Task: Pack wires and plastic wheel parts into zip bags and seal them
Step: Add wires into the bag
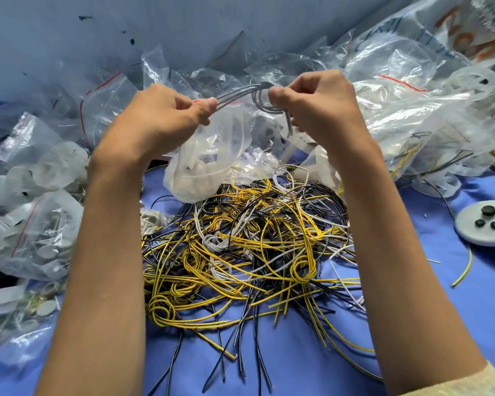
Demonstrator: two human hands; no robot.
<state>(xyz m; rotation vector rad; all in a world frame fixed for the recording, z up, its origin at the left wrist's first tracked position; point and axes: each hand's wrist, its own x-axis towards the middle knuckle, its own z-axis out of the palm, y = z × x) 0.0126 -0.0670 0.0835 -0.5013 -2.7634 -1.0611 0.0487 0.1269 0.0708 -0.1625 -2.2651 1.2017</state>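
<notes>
A bundle of grey wires point(242, 94) is stretched between both raised hands. My left hand point(166, 112) pinches one end of it together with the red-striped mouth of a clear zip bag point(212, 155), which hangs below and holds a white plastic wheel part. My right hand point(315, 101) grips the looped, knotted end of the same bundle. Under my forearms, a tangled heap of yellow, black and grey wires point(240, 252) lies on the blue cloth point(297, 364).
Filled and empty zip bags point(37, 232) pile up on the left, and more clear bags point(403, 110) with white wheel parts crowd the back and right. A round grey disc point(486, 227) carrying three small black pieces sits at the right edge.
</notes>
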